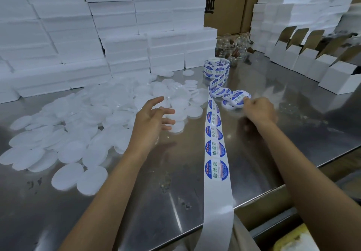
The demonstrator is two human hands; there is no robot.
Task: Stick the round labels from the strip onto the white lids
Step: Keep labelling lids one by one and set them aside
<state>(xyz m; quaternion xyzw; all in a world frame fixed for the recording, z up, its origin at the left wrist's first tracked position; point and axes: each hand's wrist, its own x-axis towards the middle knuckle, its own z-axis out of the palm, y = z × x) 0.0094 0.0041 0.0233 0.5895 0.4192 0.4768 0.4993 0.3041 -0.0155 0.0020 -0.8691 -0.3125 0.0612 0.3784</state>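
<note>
A long strip of round blue-and-white labels (214, 149) runs from a roll (216, 68) down the steel table and over its front edge. A big heap of plain white lids (109, 112) covers the table's left half. My left hand (154, 118) hovers over the heap's right edge with fingers spread, holding nothing. My right hand (257, 109) pinches a labelled lid (239, 97) at its right rim, on top of a small pile of labelled lids (228, 102) just right of the strip.
White foam boxes (117, 26) are stacked along the back and left. Open white cartons (320, 65) line the right side. Glass jars (234, 47) stand behind the roll. The table's front edge (273, 188) runs diagonally at lower right, with a yellow object (297, 239) below it.
</note>
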